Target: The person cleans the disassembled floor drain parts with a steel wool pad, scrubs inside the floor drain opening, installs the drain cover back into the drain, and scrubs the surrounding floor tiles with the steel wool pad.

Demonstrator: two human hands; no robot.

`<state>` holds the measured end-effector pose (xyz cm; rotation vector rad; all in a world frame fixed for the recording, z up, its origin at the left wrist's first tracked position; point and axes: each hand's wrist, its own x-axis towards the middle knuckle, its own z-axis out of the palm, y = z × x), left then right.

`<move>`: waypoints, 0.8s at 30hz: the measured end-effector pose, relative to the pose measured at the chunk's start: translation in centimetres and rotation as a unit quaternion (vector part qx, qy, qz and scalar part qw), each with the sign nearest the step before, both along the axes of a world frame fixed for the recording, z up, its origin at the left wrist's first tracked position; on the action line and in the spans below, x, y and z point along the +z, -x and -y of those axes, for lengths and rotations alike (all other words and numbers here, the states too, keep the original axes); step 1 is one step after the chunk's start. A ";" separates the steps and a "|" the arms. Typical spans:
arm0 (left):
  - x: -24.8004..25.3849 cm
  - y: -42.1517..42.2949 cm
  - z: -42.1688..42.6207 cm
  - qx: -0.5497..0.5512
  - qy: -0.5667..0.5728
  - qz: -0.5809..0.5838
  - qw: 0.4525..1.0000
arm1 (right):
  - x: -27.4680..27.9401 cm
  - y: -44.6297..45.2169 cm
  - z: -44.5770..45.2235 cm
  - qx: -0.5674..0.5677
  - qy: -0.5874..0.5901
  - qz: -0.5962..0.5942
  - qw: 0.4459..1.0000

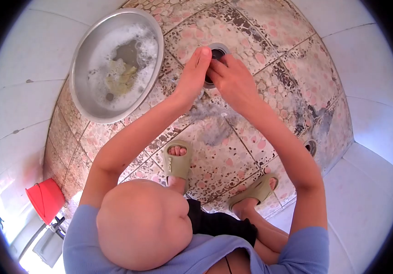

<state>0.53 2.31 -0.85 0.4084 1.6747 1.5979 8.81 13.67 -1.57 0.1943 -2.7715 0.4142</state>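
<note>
Both hands meet over a small round vessel-like thing point(217, 48) with a grey rim and a dark inside, close to the tiled floor. My left hand point(194, 75) holds its left side, the thumb lying along the rim. From the right, my right hand point(234, 82) has its bent fingers over the opening and partly inside it. The hands cover much of this thing, so its exact kind is unclear. Left of them stands a large metal basin point(81, 86) holding foamy water and a pale yellowish wet clump point(121, 77).
Patterned floor tiles point(233, 160) look wet, with dark stains. A floor drain point(310, 147) lies at the right by the white tiled wall point(365, 59). A red bucket point(45, 199) stands lower left. My feet wear green slides point(176, 165). A large smooth rounded shape point(144, 223) blocks the lower view.
</note>
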 end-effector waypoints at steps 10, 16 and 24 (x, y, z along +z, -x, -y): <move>-0.6 1.2 0.0 -0.018 0.003 -0.211 0.977 | -1.3 0.2 2.7 -0.139 0.451 0.036 0.881; -1.2 3.0 0.1 -0.143 0.067 0.070 0.985 | -2.4 -0.9 0.1 -0.028 -0.023 0.017 0.999; -3.4 1.4 0.7 -0.158 0.039 -0.147 0.976 | -2.4 -0.2 1.3 -0.186 0.852 0.131 0.471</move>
